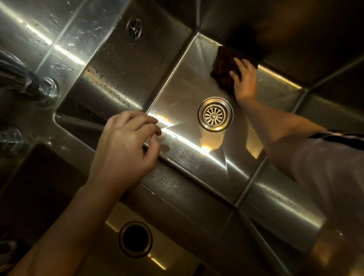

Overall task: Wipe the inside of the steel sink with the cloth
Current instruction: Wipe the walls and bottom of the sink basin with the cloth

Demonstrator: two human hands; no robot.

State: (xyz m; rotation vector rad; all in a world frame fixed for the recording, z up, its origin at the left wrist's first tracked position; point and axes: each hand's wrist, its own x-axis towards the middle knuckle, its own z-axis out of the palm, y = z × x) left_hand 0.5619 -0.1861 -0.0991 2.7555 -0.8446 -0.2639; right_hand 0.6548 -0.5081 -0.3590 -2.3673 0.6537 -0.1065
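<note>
Left hand [123, 150] hovers empty; right hand [245, 80] presses cloth [225, 68] inside sink [180, 99].

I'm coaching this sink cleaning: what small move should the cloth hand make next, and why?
Probably sweep the dark cloth toward the drain. The right hand presses it flat at the floor's far edge against the wall, while the steel sink floor nearer the drain lies uncovered. The left hand rests on the divider.

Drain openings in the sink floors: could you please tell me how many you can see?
2: a shiny strainer drain in the basin floor beside the right hand, and a dark open drain in the nearer basin. Others may lie out of view.
</note>
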